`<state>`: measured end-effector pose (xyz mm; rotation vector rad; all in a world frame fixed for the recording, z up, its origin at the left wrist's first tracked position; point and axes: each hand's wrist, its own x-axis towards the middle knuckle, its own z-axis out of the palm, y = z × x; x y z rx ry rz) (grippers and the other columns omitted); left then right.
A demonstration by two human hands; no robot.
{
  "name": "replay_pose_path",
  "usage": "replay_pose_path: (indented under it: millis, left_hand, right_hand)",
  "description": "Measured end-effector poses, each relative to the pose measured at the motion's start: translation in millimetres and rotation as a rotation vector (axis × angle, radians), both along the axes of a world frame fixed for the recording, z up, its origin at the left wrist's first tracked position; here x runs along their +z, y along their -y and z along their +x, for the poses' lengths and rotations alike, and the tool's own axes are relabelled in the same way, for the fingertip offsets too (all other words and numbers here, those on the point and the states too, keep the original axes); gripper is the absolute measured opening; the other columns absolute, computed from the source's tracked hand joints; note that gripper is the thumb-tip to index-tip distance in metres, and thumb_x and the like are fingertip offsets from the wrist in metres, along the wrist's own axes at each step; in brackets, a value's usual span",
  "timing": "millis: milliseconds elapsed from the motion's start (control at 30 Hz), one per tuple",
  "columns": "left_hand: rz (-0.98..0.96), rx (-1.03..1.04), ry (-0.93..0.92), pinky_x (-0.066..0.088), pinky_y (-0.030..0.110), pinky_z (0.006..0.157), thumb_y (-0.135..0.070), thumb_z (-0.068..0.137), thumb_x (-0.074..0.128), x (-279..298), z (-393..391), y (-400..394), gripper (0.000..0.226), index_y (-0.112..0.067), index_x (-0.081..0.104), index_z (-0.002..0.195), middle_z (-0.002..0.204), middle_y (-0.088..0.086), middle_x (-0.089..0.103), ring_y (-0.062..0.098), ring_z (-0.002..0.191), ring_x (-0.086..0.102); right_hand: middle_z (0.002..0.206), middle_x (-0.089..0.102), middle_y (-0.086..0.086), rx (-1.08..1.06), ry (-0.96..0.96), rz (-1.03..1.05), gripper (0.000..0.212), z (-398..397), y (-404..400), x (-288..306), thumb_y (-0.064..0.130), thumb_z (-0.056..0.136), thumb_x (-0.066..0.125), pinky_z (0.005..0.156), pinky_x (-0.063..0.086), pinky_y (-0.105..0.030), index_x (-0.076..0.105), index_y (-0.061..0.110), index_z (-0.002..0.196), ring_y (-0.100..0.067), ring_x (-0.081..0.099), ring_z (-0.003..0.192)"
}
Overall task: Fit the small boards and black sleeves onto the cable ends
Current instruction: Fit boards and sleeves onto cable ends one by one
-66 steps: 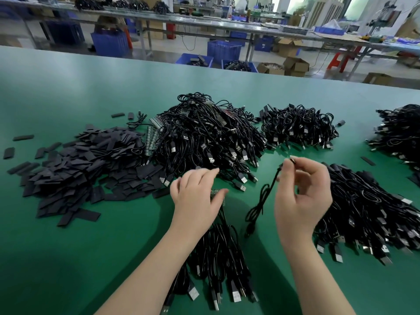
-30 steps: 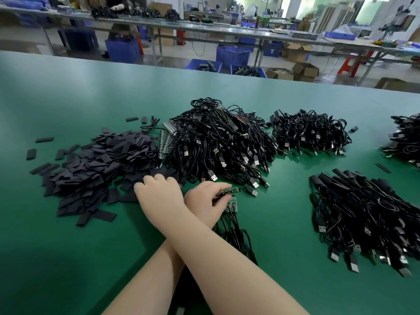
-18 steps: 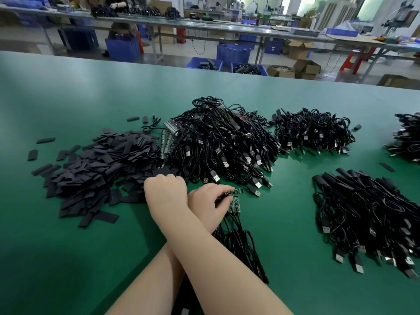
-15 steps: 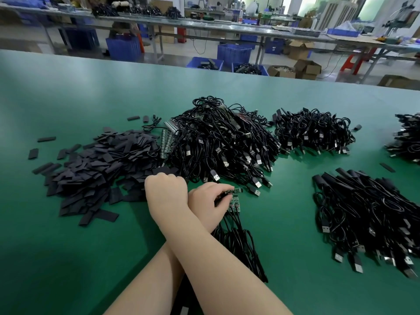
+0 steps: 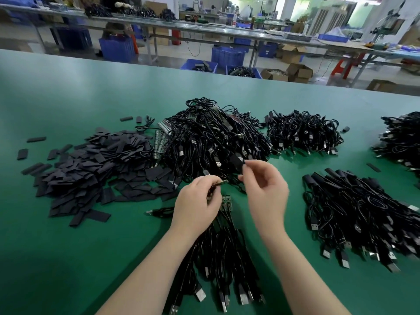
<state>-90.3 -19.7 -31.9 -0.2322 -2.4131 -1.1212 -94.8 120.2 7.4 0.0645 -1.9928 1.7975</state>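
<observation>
Two hands: left grip (image 5: pixel 200 201) pinches one small board (image 5: pixel 219 183), right grip (image 5: pixel 264 185) pinches one black sleeve (image 5: pixel 236 163); five cable heaps on the worktop (image 5: pixel 68 258)

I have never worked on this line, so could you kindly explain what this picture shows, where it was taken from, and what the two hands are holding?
There is no machine here: a person works bare-handed, and the one camera sits on their head, looking down at a green table. The left hand pinches a small board on a cable end. The right hand pinches a black sleeve, held just apart from the board. To the left lies a pile of loose sleeves; behind the hands is a big heap of cables. More cable piles lie to the right, and a bundle of cables lies between the forearms.
</observation>
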Motion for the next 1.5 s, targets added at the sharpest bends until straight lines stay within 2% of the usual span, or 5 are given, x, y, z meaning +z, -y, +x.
replay_pose_path:
  millis: [133,267,567,967,1500]
  left_hand:
    - [0.019,-0.031,0.016,0.051,0.031,0.071,-0.018,0.088,0.061,-3,1,-2,0.012,-0.028,0.058,0.093,0.091,-0.016,0.059,0.004,0.082,0.057]
    - [0.003,-0.051,0.065,0.049,0.025,0.072,-0.032,0.085,0.066,-7,0,0,0.024,-0.04,0.059,0.107,0.085,-0.018,0.056,0.002,0.084,0.055]
    - [-0.009,-0.092,0.067,0.047,0.021,0.069,-0.034,0.089,0.069,-10,-3,1,0.036,-0.037,0.064,0.125,0.081,-0.021,0.054,0.001,0.081,0.055]
    - [0.009,-0.104,0.094,0.051,0.025,0.078,-0.035,0.084,0.073,-9,-4,1,0.016,-0.037,0.072,0.1,0.09,-0.023,0.062,-0.002,0.09,0.059]
    - [0.045,-0.126,0.119,0.052,0.028,0.079,-0.038,0.082,0.074,-7,-1,0,0.026,-0.041,0.07,0.108,0.092,-0.019,0.064,0.001,0.09,0.06]
  right_hand:
    - [0.079,0.074,0.0,0.06,0.196,-0.056,0.016,2,-24,-30,0.008,0.093,0.066,0.068,0.056,-0.022,0.07,0.023,0.096,-0.015,0.073,0.072]
    - [0.069,0.072,0.002,0.164,0.282,-0.155,0.015,0,-22,-44,0.004,0.092,0.067,0.061,0.052,-0.016,0.071,0.018,0.095,-0.011,0.07,0.062]
    - [0.062,0.057,0.006,0.319,0.267,-0.213,0.014,-8,-34,-52,0.003,0.094,0.064,0.072,0.055,-0.026,0.071,0.014,0.098,-0.01,0.061,0.06]
    - [0.072,0.064,0.004,0.408,0.279,-0.316,0.023,-6,-37,-51,0.006,0.089,0.07,0.07,0.052,-0.02,0.073,0.02,0.108,-0.008,0.059,0.064]
    - [0.067,0.068,0.005,0.387,0.287,-0.203,0.023,-1,-32,-47,0.006,0.088,0.071,0.064,0.051,-0.017,0.079,0.028,0.09,-0.01,0.066,0.065]
